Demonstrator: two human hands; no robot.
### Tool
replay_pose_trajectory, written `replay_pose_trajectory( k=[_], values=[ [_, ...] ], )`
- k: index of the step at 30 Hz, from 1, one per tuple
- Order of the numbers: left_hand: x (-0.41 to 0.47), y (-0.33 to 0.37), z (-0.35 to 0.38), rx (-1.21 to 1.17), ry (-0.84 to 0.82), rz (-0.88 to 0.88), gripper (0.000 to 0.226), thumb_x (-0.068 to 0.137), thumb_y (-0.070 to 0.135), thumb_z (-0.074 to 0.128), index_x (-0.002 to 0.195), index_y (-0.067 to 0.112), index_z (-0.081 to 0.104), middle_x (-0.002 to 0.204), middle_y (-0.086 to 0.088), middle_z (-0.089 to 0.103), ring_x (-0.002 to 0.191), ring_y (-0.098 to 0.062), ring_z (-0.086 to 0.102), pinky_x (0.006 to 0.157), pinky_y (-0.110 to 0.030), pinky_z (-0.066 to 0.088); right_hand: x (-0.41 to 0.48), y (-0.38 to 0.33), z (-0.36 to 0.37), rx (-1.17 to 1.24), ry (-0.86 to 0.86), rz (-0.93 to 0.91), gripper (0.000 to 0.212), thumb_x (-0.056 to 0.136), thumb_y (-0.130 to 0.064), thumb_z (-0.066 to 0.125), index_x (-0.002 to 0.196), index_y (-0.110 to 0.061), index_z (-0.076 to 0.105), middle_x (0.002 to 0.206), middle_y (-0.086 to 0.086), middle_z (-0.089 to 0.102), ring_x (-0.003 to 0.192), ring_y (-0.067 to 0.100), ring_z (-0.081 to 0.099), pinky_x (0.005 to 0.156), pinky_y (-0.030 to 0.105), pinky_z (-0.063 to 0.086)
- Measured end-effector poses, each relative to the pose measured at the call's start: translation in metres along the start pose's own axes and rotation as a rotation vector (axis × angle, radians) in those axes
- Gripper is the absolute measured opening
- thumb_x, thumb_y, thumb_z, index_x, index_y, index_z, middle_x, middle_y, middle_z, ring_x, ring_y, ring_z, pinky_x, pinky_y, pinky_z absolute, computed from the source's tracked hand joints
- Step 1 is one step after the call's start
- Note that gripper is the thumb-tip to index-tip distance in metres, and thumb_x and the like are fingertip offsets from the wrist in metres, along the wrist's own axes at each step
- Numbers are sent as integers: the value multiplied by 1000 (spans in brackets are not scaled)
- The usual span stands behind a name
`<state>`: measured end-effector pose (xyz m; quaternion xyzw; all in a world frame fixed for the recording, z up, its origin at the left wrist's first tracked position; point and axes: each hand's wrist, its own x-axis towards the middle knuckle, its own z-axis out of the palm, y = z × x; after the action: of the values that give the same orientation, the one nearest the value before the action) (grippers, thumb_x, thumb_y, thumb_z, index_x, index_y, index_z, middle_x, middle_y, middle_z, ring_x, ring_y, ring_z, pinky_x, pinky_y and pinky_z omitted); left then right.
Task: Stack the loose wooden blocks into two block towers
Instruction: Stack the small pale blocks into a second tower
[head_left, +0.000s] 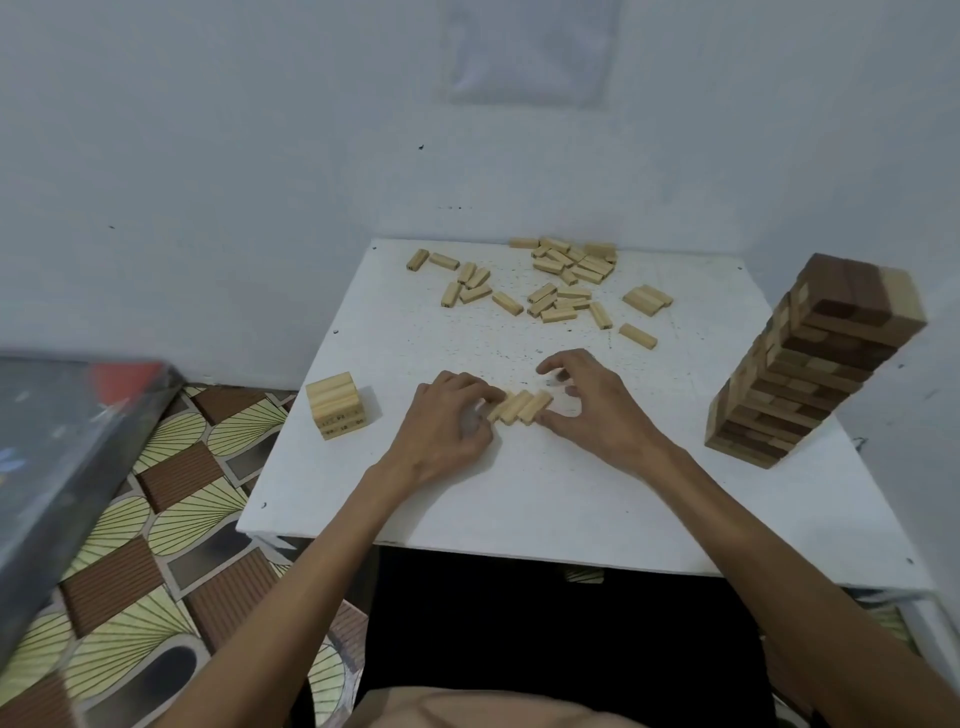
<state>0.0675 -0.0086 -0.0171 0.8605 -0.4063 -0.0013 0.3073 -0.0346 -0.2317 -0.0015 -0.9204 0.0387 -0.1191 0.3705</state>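
Note:
Three pale wooden blocks (521, 406) lie side by side in a row on the white table (519, 499), near its middle. My left hand (447, 426) touches the row's left side with curled fingertips. My right hand (592, 402) arches over the row's right side, thumb against the nearest block. A short stack of pale blocks (336, 405) stands at the table's left edge. A tall tower of mixed brown and pale blocks (810, 358) stands at the right edge, leaning slightly. Several loose blocks (561, 283) are scattered across the far side.
The table sits in a corner against white walls (260, 182). A patterned floor mat (156, 519) lies to the left, with a dark flat box (57, 447) at the far left edge. The table's front edge is close to my body.

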Motion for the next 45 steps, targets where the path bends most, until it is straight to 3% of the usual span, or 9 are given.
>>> replay_pose_trajectory(
  k=[2, 5, 10, 12, 15, 20, 28, 37, 45],
  values=[
    [-1, -1, -2, -9, -18, 5, 38, 87, 32, 66, 124, 33, 68, 112, 20, 67, 111, -8, 52, 96, -43, 43, -1, 3, -1, -87, 65, 49, 47, 86, -30, 82, 126, -27, 58, 119, -8, 54, 107, 7, 52, 96, 36, 52],
    [-1, 0, -4, -33, -36, 32, 49, 83, 42, 69, 130, 34, 62, 109, 23, 63, 109, -4, 50, 94, -35, 39, -3, 6, -2, -70, 24, 80, 50, 86, -31, 76, 132, -29, 56, 118, -9, 58, 108, 9, 51, 97, 38, 51],
    [3, -2, -3, -26, -61, 26, 64, 81, 52, 67, 141, 34, 55, 134, 24, 57, 129, -3, 43, 104, -36, 35, -6, 6, 0, -54, -85, 48, 72, 82, -49, 81, 146, -33, 49, 134, -19, 53, 128, 0, 41, 104, 21, 39],
    [5, -2, -2, -59, -77, 9, 65, 82, 52, 69, 143, 36, 53, 136, 28, 58, 130, 1, 41, 108, -35, 33, -6, 5, 2, -12, -89, 57, 72, 81, -47, 85, 144, -33, 52, 132, -20, 54, 128, -2, 42, 104, 18, 37],
    [10, 0, -3, -94, -75, -12, 67, 83, 51, 73, 145, 37, 52, 129, 31, 62, 125, 2, 43, 108, -36, 32, -4, 6, 6, 57, -48, 44, 63, 82, -39, 87, 138, -32, 59, 126, -19, 59, 125, -1, 50, 107, 26, 44],
    [13, 0, -3, -90, -58, -3, 55, 84, 46, 79, 136, 38, 61, 117, 39, 58, 124, 3, 45, 106, -33, 32, -3, 9, 4, 67, -66, 44, 60, 80, -40, 88, 134, -36, 62, 125, -15, 58, 121, -1, 53, 108, 27, 45],
    [18, -5, 1, -128, -43, 2, 47, 77, 52, 82, 120, 41, 67, 116, 24, 65, 123, -1, 47, 105, -37, 35, -2, 12, 5, 92, -56, 7, 57, 77, -43, 90, 129, -37, 66, 123, -17, 61, 122, 0, 54, 106, 27, 48],
    [17, 1, 5, -138, -2, -10, 44, 73, 47, 83, 114, 39, 69, 109, 22, 66, 117, -2, 50, 100, -32, 32, -3, 11, 8, 91, -40, -81, 50, 80, -31, 89, 126, -29, 69, 115, -34, 58, 120, 4, 57, 102, 21, 49],
    [17, 1, 4, -192, -21, 61, 27, 74, 47, 84, 96, 37, 75, 115, 25, 69, 119, -3, 53, 100, -38, 35, 1, 11, 7, 125, -30, -173, 33, 78, -21, 89, 108, -21, 76, 116, -17, 68, 112, 11, 65, 96, 37, 57]
  ],
)
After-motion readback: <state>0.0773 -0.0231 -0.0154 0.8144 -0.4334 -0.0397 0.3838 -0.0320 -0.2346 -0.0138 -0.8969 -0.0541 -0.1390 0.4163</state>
